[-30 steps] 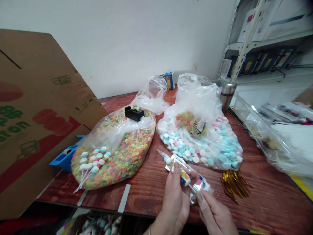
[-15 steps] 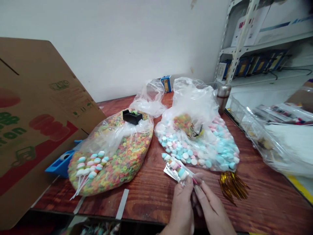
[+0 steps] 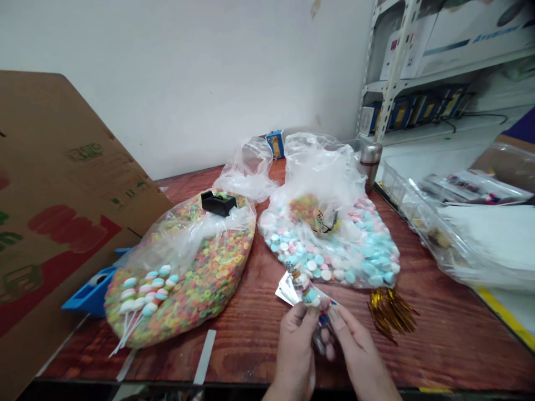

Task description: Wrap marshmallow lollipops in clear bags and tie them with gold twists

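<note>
A red-brown wooden table [image 3: 434,345] holds a clear bag of pastel round candies [image 3: 334,256], with a bag of colored cereal rings [image 3: 196,273] to its left. Just below the candy bag, the left hand [image 3: 295,348] and right hand [image 3: 359,351] have their fingers closed on a cellophane-wrapped candy stick [image 3: 307,292], its long axis slanting down from upper left toward the right hand. Gold foil ties [image 3: 390,314] lie off the candy bag's lower right.

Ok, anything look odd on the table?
Colored cereal rings sit among the pastel candies in the right-hand clear bag, oddly mixed, though they may be separately wrapped. A black tape dispenser rests atop the other bag.
</note>
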`<state>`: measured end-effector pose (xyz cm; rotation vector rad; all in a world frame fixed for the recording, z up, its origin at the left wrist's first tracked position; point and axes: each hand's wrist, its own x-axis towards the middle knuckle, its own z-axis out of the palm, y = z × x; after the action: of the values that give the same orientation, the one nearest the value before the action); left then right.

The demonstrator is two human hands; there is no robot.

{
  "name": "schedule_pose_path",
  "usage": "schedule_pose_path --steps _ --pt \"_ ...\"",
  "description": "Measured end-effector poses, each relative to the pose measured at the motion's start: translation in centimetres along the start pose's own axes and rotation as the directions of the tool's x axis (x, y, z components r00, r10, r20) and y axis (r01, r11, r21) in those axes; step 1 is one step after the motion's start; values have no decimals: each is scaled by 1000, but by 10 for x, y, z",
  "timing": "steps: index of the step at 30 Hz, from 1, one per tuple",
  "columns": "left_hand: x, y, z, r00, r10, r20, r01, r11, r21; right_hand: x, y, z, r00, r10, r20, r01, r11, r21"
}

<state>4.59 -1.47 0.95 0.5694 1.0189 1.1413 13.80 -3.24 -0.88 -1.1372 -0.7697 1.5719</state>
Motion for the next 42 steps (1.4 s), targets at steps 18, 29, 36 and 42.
schedule_pose_path --steps 18,29,36,42 --pt "11 15 -1 986 -166 2 166 986 15 -7 -11 -66 959 -278 -44 236 879 -414" --pt "19 17 6 993 -44 -111 47 999 26 21 -12 -161 761 -601 -243 -158 191 -969" --pt "27 20 -5 981 -103 -161 115 991 64 17 -13 -168 747 -591 -304 -151 293 -944" --pt "32 22 -13 993 -77 -91 89 986 138 11 -13 -167 740 -603 -300 -78 366 -927"
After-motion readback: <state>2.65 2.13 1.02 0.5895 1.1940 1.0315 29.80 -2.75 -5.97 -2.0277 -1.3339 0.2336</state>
